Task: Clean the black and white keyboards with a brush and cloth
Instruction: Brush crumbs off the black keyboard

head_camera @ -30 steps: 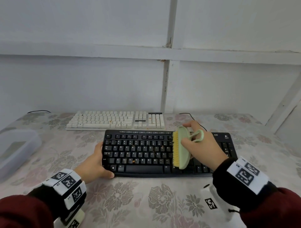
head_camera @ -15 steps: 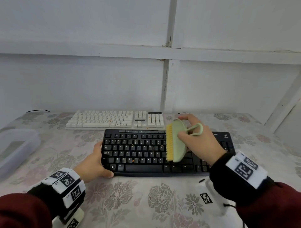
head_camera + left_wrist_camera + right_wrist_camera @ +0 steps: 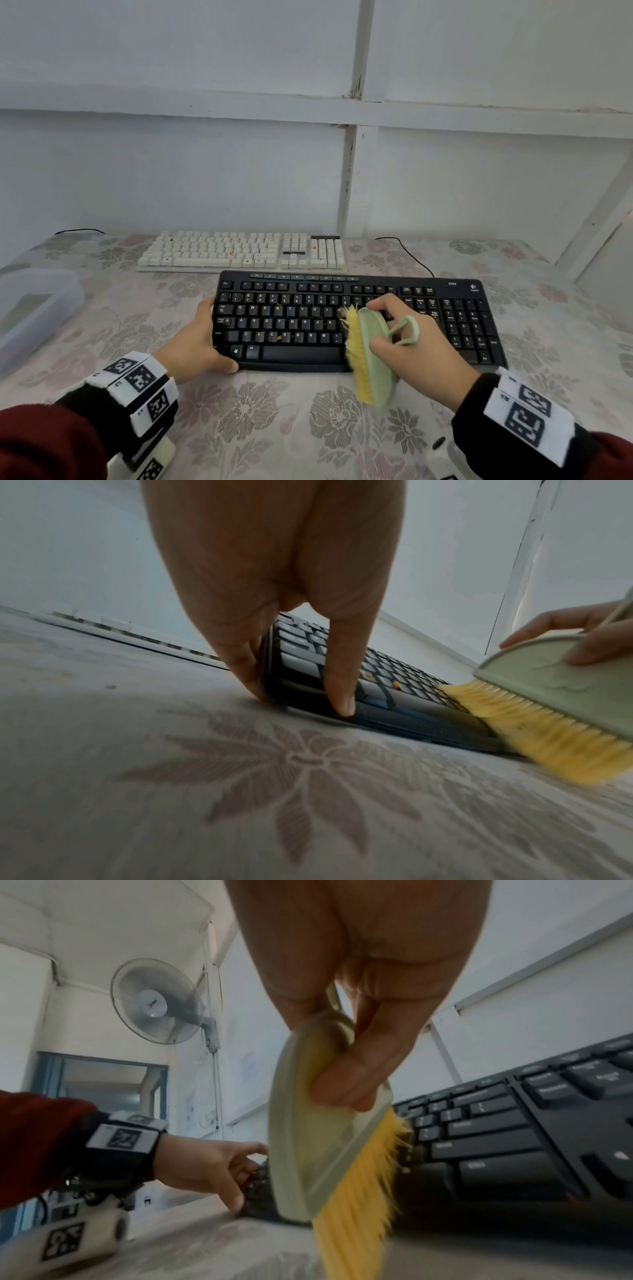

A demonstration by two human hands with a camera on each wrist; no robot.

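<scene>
The black keyboard [image 3: 359, 322] is laid flat on the flower-patterned surface [image 3: 274, 428], with the white keyboard [image 3: 243, 251] set just behind it, toward the wall. The black keyboard's left end is gripped by the left hand [image 3: 195, 346], thumb curled onto its front edge and fingers set against its side. The pale green brush [image 3: 375, 356] is clamped in the right hand [image 3: 411, 346], fingers wrapped over its back. The yellow bristles [image 3: 541, 723] are turned leftward and laid across the keyboard's front edge, right of the space bar. Small orange crumbs [image 3: 396, 685] are seen on the keys. A translucent container [image 3: 37, 308] is stood at the far left.
</scene>
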